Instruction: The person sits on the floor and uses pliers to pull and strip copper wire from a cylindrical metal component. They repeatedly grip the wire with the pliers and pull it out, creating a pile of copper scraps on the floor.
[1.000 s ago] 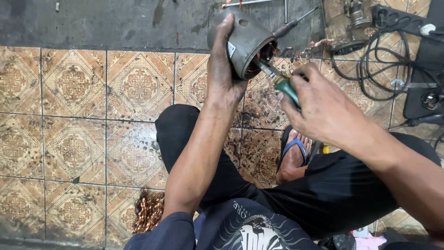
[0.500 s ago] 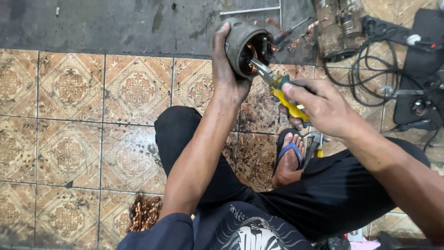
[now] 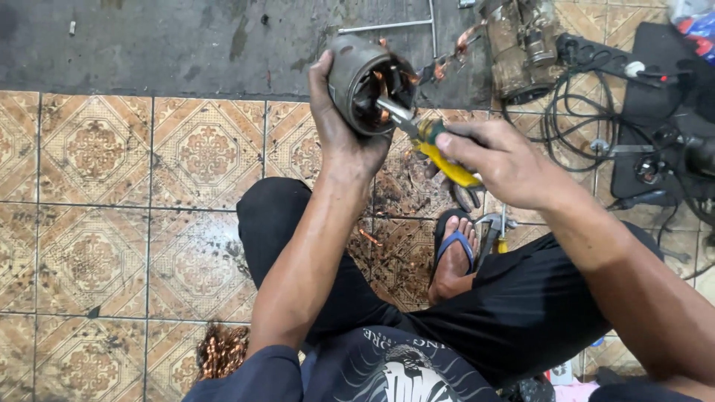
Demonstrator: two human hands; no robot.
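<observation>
**Motor housing held over a tiled floor**

You sit on a patterned brown tile floor (image 3: 97, 156) edged by dark concrete (image 3: 186, 45). Black cables (image 3: 588, 119) tangle at your right. Your left hand (image 3: 342, 141) wraps the grey motor housing (image 3: 357, 82); your right hand (image 3: 506, 160) grips a yellow-handled screwdriver (image 3: 439, 149), tip inside it.

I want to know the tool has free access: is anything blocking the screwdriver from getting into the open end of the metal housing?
Nothing visible: the screwdriver in the right hand already reaches inside the metal housing held by the left hand.
</observation>
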